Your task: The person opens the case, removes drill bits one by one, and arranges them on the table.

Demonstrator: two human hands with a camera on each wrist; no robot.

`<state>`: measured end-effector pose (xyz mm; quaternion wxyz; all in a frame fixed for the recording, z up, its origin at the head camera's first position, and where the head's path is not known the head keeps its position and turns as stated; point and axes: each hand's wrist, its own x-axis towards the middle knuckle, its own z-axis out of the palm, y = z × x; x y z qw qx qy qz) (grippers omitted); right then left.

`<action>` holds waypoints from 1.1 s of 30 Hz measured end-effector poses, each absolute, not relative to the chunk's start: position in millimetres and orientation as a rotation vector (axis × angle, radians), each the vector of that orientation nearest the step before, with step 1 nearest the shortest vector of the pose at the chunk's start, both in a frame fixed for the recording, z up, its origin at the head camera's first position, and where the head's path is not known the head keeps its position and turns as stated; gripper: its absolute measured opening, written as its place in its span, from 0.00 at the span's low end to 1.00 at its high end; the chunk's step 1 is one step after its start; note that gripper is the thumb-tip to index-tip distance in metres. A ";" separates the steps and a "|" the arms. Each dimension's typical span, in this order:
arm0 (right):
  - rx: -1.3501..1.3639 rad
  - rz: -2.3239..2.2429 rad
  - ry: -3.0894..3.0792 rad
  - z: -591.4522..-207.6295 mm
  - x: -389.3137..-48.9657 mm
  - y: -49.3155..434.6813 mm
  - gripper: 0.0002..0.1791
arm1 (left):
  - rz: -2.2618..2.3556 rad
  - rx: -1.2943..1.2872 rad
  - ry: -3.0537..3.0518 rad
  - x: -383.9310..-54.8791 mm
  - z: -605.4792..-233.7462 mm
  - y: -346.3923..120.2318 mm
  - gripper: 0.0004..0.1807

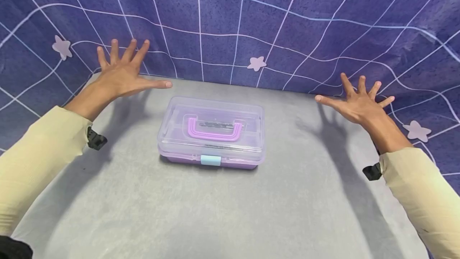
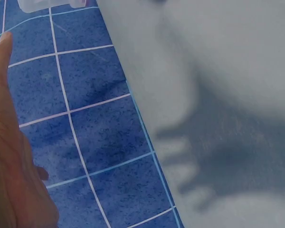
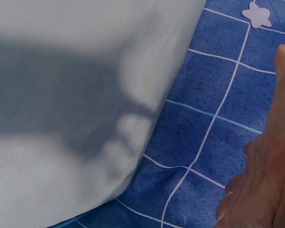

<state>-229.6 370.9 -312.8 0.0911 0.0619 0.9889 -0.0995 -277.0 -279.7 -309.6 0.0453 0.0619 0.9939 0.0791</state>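
Note:
A lidded plastic box [image 1: 212,151] with a clear lilac top stands on the grey table in the head view. Its pink-purple handle [image 1: 215,136] lies folded flat on the lid, and a pale blue latch [image 1: 211,160] sits at the front. Some thin grey items show dimly through the lid. To the box's upper left, my left hand [image 1: 122,73] is held over the table, fingers spread wide and nothing in it. My right hand [image 1: 359,101] is likewise spread and holds nothing, well to the right of the box. Both hands cast shadows on the table.
A grey cloth-like surface [image 1: 215,207] covers the table. Behind it rises a blue-purple curtain [image 1: 223,23] with a pale line grid and several star shapes, one star [image 1: 256,64] hanging just past the table's back edge. Small black devices [image 1: 96,139] sit at both wrists.

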 end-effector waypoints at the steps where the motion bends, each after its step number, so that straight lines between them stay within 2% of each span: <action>1: 0.184 -0.296 2.935 -312.8 -229.2 370.6 0.70 | 0.242 0.189 3.036 -276.5 -309.8 -280.4 0.75; 17: 0.156 -0.265 2.950 -318.5 -222.4 355.7 0.72 | 0.308 0.308 3.068 -265.1 -309.3 -278.8 0.73; 33: 0.036 -0.321 2.911 -344.4 -208.2 315.4 0.72 | 0.370 0.587 3.078 -232.4 -303.9 -241.7 0.73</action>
